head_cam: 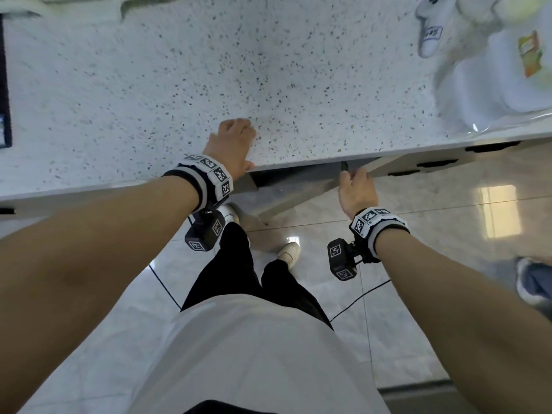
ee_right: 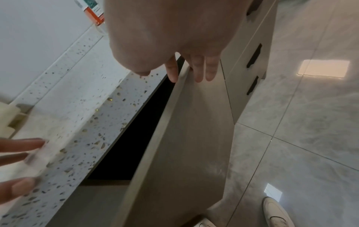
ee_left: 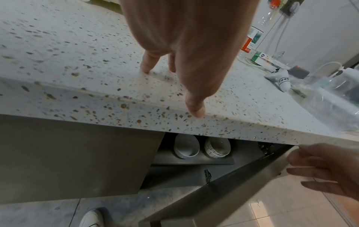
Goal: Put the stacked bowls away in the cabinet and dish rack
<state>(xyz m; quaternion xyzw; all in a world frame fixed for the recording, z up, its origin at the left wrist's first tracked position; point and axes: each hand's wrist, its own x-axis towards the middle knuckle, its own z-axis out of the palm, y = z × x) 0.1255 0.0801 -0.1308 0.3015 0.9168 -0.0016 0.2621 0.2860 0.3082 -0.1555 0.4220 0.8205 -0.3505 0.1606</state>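
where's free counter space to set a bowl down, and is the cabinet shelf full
The countertop is bare from the left hand out to the white sock; the far right corner is crowded with clear plastic and bottles. On the cabinet shelf, two bowls sit left; bare room lies right of them.

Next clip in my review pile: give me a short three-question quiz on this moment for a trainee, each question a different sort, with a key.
1. True or false: the grey cabinet door under the speckled white stone countertop is fully closed.
2. Multiple choice: the right hand is A) lifting a bowl, B) holding the top edge of the cabinet door, C) flat on the countertop.
3. Fill in: on the shelf inside the cabinet, the plain white bowl sits beside the ____-patterned white bowls.

Key: 1 false, it stands partly open. 2 B; the left hand is the one resting on the countertop. 3 grid.
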